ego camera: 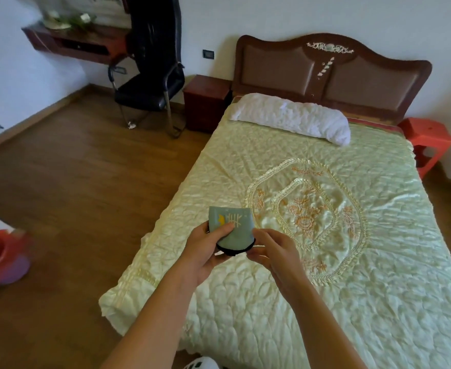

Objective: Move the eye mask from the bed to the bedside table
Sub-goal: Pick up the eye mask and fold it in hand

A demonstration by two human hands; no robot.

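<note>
**Eye mask held over the near left side of the bed**

While held up off the bed [352,262] in both hands, folded into a short soft pad, long axis running away from the camera, rounded black-trimmed end toward the person, squared end toward the headboard [331,65]. Eye mask [232,230]: pale grey-green smooth fabric, yellow patch and pale embroidered lines on the upper face, black strap or edging along the near rim. Left hand [205,251] closed on its left side, thumb pressed across the top. Right hand [275,251] pinching the near right corner with thumb and fingertips. Below, glossy quilted cream bedspread with a frilled oval and orange embroidered flowers. Far off beside the headboard, dark red boxy wooden bedside table [205,102], well apart from the mask. White crinkled pillow [291,117] lying across the head end.
</note>
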